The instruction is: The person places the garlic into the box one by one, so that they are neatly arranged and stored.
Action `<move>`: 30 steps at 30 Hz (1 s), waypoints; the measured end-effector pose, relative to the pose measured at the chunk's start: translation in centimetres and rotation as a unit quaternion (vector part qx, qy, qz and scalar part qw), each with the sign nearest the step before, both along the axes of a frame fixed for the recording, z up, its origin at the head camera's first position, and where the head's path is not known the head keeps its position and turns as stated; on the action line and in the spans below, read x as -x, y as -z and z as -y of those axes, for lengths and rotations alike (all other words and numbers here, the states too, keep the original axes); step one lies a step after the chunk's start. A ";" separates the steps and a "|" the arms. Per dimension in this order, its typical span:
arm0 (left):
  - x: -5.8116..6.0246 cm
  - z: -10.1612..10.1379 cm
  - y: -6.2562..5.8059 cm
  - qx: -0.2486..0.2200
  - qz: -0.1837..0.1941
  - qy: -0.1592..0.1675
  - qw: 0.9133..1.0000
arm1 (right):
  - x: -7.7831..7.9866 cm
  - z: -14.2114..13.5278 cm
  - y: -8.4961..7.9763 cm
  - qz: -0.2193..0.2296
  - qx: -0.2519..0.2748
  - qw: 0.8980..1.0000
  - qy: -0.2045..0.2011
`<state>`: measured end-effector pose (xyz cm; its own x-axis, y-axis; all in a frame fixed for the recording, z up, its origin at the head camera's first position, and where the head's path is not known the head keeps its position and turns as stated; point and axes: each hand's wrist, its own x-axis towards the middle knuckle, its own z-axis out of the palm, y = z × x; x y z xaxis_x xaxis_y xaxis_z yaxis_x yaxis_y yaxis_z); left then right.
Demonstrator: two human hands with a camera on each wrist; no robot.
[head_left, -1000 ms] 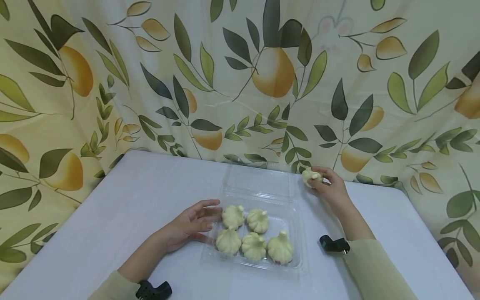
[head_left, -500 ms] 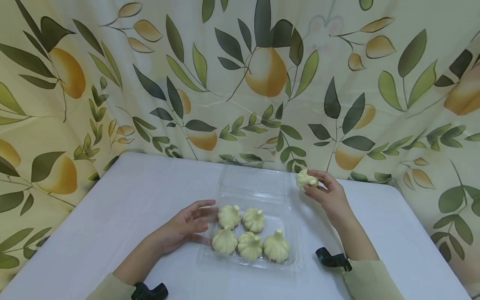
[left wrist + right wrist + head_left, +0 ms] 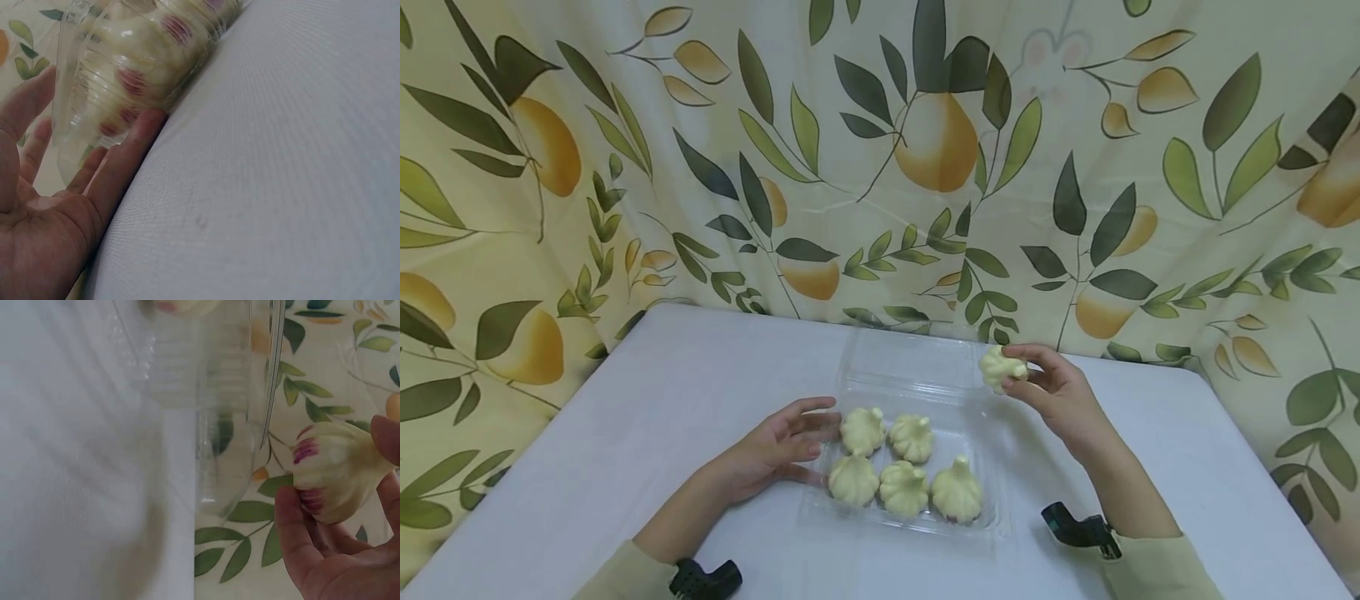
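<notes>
My right hand (image 3: 1057, 397) pinches a pale garlic bulb (image 3: 1002, 367) between thumb and fingers, raised by the back right corner of a clear plastic clamshell box (image 3: 996, 467). In the right wrist view, purple-red streaks mark the base of the held garlic bulb (image 3: 337, 470). Several more bulbs sit in the box, two in the back row and three in front, with a gap at the back right. Against the box's left wall rests my left hand (image 3: 771, 454), its fingers loosely extended. The left wrist view has a fingertip right at the wall of the box (image 3: 140, 87).
The box's transparent lid (image 3: 917, 358) lies folded back toward the rear edge of the white-covered table (image 3: 715, 367). Behind the table hangs a curtain (image 3: 865, 167) printed with fruit and leaves. Black wrist cameras (image 3: 706, 579) sit on both wrists.
My right hand has moved left with the garlic bulb, closer to the box's back right corner. The left hand stays at the box's left side.
</notes>
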<state>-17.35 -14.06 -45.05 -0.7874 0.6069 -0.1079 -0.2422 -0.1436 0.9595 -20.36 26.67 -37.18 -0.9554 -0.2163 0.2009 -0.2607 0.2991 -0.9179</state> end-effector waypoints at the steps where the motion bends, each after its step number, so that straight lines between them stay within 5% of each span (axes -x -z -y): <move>1: 0.0 0.0 0.0 -0.001 0.000 0.001 1.000 | -0.1 0.1 -0.1 -0.002 -0.001 1.000 -0.005; 30: 0.1 0.0 0.2 0.006 0.003 -0.004 1.000 | -0.9 2.9 0.8 -0.025 -0.063 0.996 -0.064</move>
<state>-17.42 -14.09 -45.29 -0.7915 0.5994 -0.1193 -0.2461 -0.1338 0.9600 -19.44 23.74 -37.96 -0.9079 -0.3621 0.2113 -0.3486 0.3718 -0.8604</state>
